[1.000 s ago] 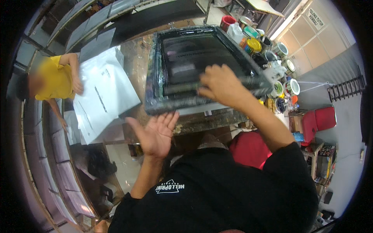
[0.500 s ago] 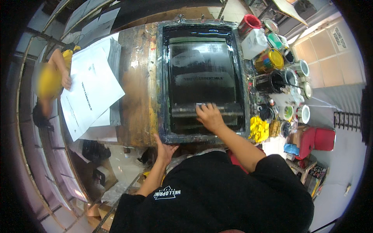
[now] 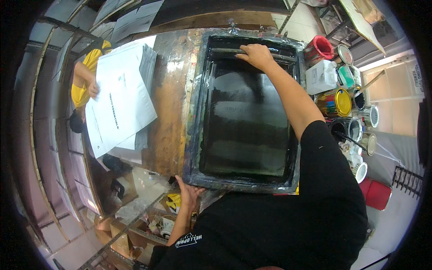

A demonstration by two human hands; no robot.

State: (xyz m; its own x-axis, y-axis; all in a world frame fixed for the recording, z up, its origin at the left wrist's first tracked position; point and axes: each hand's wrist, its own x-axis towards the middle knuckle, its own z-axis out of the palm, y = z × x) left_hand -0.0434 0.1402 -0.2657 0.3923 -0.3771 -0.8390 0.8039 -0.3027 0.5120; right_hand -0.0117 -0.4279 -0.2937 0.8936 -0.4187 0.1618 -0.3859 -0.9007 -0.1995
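Across the worktable point(image 3: 164, 135) before you, the dark framed screen point(image 3: 243, 183) lies flat, the paper stack point(image 3: 149, 67) to its left, where a co-worker's hand point(image 3: 93, 89) still holds the top sheet point(image 3: 121, 105). What has just changed is the squeegee bar point(image 3: 224, 51): half a second ago it lay towards the screen's near end, and now it sits at the far end, so your stroke over the mesh looks about spent that way. Your right hand point(image 3: 255, 56) is curled closed over the bar, arm outstretched. Your left hand point(image 3: 190, 195), fingers loosely spread, stays by the near-left corner; whether it bears on the frame, I can't tell
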